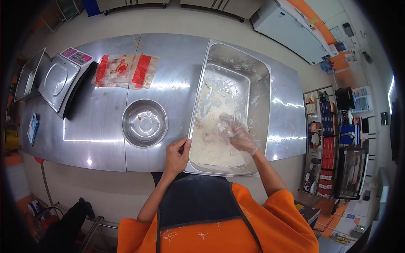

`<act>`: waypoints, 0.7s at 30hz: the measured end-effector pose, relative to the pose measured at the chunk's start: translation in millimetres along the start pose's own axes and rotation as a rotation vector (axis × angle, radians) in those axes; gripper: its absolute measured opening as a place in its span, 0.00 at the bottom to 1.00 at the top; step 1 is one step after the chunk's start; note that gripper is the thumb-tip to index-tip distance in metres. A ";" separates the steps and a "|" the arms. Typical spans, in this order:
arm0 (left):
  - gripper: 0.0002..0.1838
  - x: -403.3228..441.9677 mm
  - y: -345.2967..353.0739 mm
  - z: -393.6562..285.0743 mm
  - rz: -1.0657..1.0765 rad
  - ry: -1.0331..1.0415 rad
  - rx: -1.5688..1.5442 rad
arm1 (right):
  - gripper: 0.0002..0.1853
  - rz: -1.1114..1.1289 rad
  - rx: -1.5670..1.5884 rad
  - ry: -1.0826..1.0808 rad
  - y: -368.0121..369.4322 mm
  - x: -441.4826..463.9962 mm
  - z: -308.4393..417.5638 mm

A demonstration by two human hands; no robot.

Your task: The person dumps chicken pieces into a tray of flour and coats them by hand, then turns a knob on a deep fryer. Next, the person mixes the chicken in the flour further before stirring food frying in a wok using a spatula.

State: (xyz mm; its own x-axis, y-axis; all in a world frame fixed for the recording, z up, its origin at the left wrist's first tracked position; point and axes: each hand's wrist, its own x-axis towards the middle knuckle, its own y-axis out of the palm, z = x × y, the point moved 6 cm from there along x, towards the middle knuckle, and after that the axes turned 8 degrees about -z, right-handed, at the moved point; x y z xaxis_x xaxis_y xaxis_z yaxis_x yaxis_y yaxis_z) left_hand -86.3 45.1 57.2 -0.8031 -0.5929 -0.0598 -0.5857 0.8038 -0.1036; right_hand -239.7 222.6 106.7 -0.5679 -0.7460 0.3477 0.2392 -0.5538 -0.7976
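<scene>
A deep metal tray (262,97) stands on the steel table, with pale flour (219,147) spread over its bottom. My left hand (177,157) is bare and grips the tray's left rim near the front corner. Inside the tray, my right hand (237,134) wears a clear plastic glove dusted with flour. Its fingers are bent down at the flour, and whether they hold anything is hidden. Lumps of a floury food lie beside that hand, too coated to name.
Left of the tray sits a steel bowl (144,123) on the table (95,147). Behind it lies a red and clear plastic bag (125,70). A scale (63,78) and another metal tray (31,76) stand at the far left, near a small blue packet (33,128).
</scene>
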 end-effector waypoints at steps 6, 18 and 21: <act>0.13 -0.2 0.5 2.4 -0.007 -0.022 -0.028 | 0.26 0.114 0.096 0.502 -11.4 -8.7 -46.6; 0.12 -2.2 -2.4 -6.7 -0.074 0.017 -0.026 | 0.25 0.784 -0.268 0.568 76.2 -154.5 -96.7; 0.12 0.2 -3.7 -14.9 -0.013 0.041 0.026 | 0.23 0.606 0.394 0.855 80.1 -133.9 -47.2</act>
State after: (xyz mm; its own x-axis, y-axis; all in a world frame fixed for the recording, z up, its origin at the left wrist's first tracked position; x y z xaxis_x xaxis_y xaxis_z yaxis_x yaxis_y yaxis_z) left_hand -85.9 42.7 72.3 -0.7998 -0.6000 -0.0172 -0.5933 0.7945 -0.1294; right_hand -181.7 295.6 -27.1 -0.5910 -0.5169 -0.6193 0.8067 -0.3762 -0.4558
